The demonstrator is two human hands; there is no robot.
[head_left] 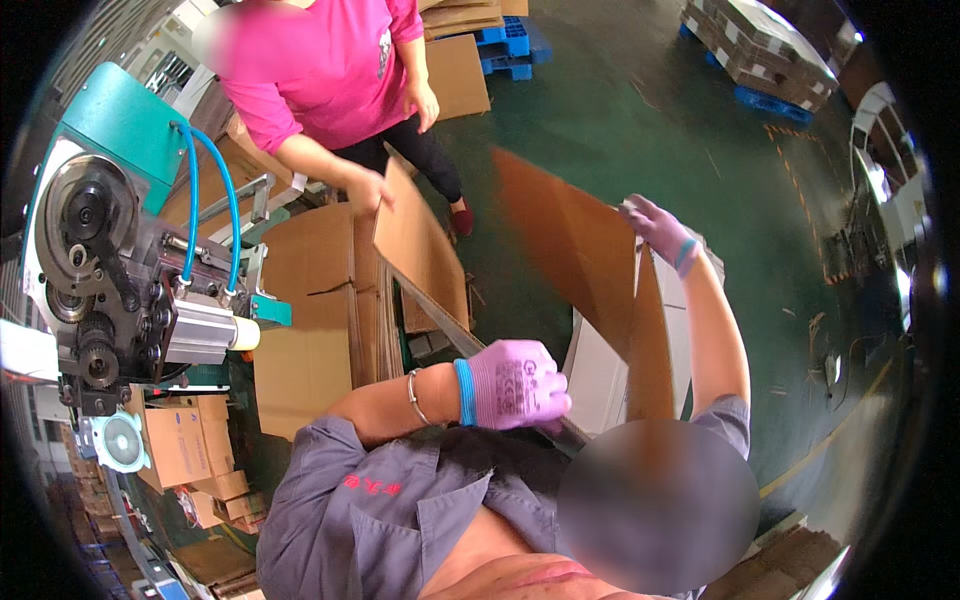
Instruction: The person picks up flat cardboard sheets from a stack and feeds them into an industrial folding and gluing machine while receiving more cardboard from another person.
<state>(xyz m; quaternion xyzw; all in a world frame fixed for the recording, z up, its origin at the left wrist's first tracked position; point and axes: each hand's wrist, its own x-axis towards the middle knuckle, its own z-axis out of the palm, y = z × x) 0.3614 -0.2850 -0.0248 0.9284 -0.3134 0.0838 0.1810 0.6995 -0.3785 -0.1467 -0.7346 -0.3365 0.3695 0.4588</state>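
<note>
My left hand (515, 385), in a purple glove with a blue cuff, is closed over the long edge of a cardboard sheet (425, 240) in front of my chest. The sheet's edge passes under the glove, and my fingertips are partly hidden. A co-worker's bare hand (370, 192) grips the far end of that sheet. On the right, my gloved right hand (660, 235) pinches the top edge of a folded brown cardboard piece (585, 245), which stands tilted and spread open. Pale cardboard panels (598, 375) show below it.
A co-worker in a pink top (330, 85) stands across from me. At left is a teal machine (120, 130) with blue hoses and gears. Stacked flat cardboard (305, 310) lies beside it. Cartons (185, 440) sit lower left; a loaded pallet (765, 55) stands far right.
</note>
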